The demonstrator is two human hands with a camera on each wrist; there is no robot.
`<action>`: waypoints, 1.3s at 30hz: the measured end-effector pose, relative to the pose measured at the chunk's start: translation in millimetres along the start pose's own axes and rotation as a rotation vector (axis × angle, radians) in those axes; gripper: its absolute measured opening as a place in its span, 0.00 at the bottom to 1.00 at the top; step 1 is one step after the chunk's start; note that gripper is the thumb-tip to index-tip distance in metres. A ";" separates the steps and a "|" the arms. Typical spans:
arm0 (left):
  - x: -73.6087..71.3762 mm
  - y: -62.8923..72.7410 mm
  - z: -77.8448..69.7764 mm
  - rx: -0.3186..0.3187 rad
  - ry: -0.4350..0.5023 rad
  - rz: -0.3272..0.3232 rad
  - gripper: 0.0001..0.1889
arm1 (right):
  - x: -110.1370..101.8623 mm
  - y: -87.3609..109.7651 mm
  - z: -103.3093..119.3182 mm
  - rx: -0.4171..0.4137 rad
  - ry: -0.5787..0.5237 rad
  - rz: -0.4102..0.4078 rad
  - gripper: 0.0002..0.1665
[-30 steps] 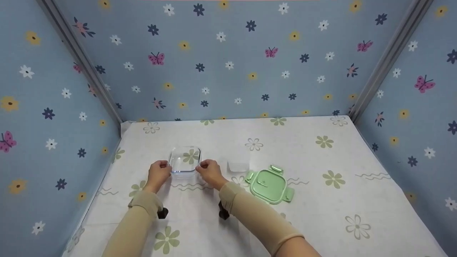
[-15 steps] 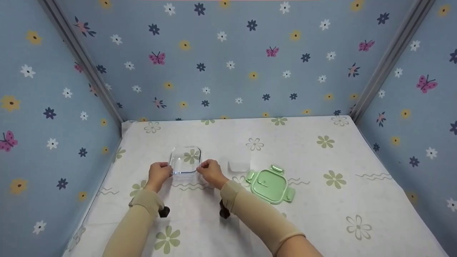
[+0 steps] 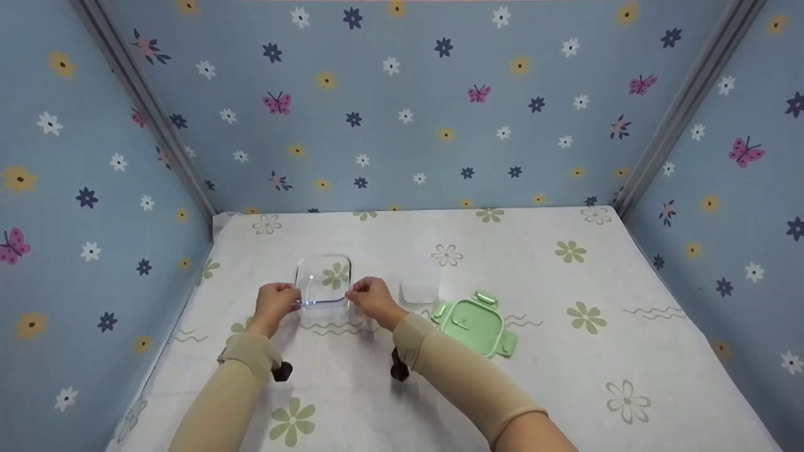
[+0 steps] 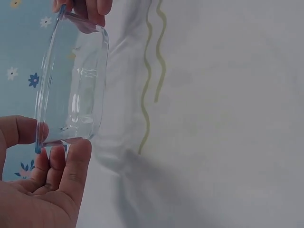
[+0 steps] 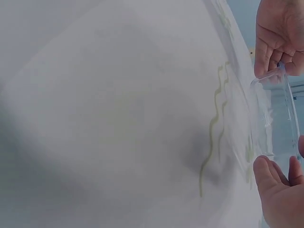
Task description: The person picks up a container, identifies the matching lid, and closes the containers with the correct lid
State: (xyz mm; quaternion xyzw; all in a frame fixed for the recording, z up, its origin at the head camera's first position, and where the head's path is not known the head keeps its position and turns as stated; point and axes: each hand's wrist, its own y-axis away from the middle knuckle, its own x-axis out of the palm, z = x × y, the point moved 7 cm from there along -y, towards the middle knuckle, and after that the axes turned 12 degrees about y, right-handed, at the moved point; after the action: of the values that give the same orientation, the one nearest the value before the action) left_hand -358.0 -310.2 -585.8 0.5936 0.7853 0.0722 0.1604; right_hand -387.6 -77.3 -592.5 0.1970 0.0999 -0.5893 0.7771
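A clear glass food container (image 3: 323, 282), square with rounded corners, is held level between my two hands, its mouth facing up. My left hand (image 3: 274, 307) pinches its left rim, thumb above and fingers curled beneath in the left wrist view. At the opposite side my right hand (image 3: 377, 301) pinches the rim, also with fingertips under it. Whether the base touches the cloth I cannot tell. To the right of my right hand lies a green lid (image 3: 474, 326) with side clips, partly hidden by my right forearm.
A pale, translucent, box-like object (image 3: 419, 292) stands between my right hand and the lid. White flowered cloth (image 3: 534, 389) covers the table. Blue patterned walls (image 3: 402, 138) enclose the back and both sides, with grey posts (image 3: 678, 113) at the corners.
Both hands keep hold of the glass container, which has shifted very slightly upward in the head view. My forearms have spread apart a little. The lid and pale object stay put.
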 end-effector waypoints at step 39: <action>53.0 34.3 -57.5 0.141 0.115 0.079 0.23 | -83.8 16.3 20.9 -0.038 0.015 0.045 0.05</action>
State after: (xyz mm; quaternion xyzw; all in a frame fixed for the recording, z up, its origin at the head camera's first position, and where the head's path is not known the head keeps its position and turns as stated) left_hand -359.2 -245.3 -530.2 0.6288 0.7723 0.0571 0.0697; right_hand -397.5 -9.1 -538.0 0.1888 0.1125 -0.5682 0.7930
